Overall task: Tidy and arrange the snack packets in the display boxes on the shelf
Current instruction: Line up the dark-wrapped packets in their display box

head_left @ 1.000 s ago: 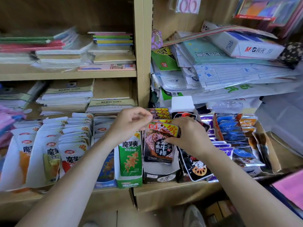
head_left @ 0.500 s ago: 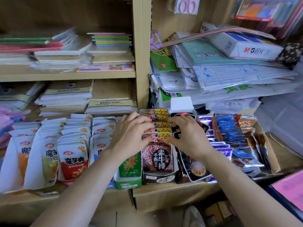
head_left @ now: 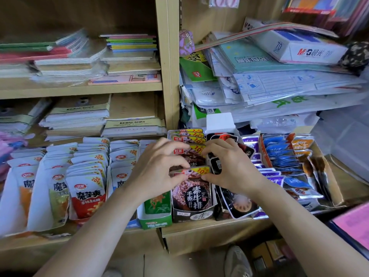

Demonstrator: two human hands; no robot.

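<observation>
On lower shelf [head_left: 209, 228], centre: dark box [head_left: 191, 214] of brown packets [head_left: 189, 140], filed upright, front packet [head_left: 192, 191] leaning forward. Left hand [head_left: 157, 170] at left edge of front packet's top, thumb and fingers pinched on it; right hand [head_left: 229, 166] at right edge, likewise pinched. Just left: green box [head_left: 155, 221]. Further left: white packets [head_left: 85, 176] in rows. Right: black packets [head_left: 237, 204], then blue packets [head_left: 279, 154] in cardboard box [head_left: 331, 188].

Both hands [head_left: 196, 168] pinch the front brown packet [head_left: 191, 191] in its box [head_left: 192, 214].
</observation>
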